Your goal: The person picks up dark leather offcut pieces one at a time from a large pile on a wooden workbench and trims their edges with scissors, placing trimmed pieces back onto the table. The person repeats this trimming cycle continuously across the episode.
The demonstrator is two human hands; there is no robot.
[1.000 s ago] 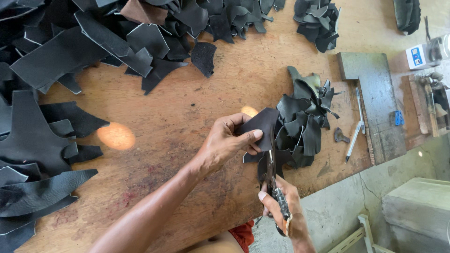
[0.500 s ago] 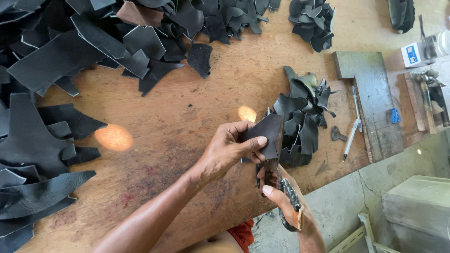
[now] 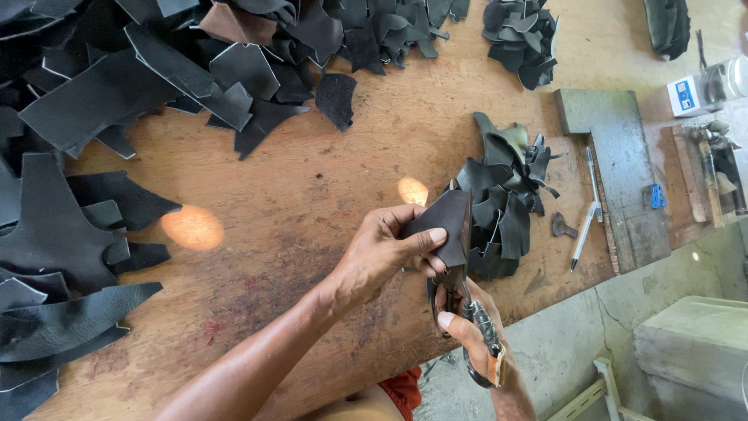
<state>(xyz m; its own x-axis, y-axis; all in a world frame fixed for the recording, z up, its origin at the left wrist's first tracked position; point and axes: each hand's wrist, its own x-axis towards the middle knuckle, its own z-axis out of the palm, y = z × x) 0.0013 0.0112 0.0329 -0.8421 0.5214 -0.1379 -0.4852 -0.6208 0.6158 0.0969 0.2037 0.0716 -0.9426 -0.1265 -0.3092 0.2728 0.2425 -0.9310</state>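
left hand (image 3: 382, 253) pinches a dark leather piece (image 3: 444, 230) over the wooden bench (image 3: 312, 203). right hand (image 3: 471, 335) has its grip closed around scissors (image 3: 475, 327), beside a leather scrap pile (image 3: 502, 199).

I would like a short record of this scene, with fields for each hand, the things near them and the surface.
left hand: pinches a dark leather piece by its edge, lifted off the table
right hand: grips scissors below that piece, blades pointing up to it
nearest pile: small heap of dark offcuts, just right of the hands
other leather: large black pieces along the left and top
tools: pen beside a grey slab
surface: worn wooden table
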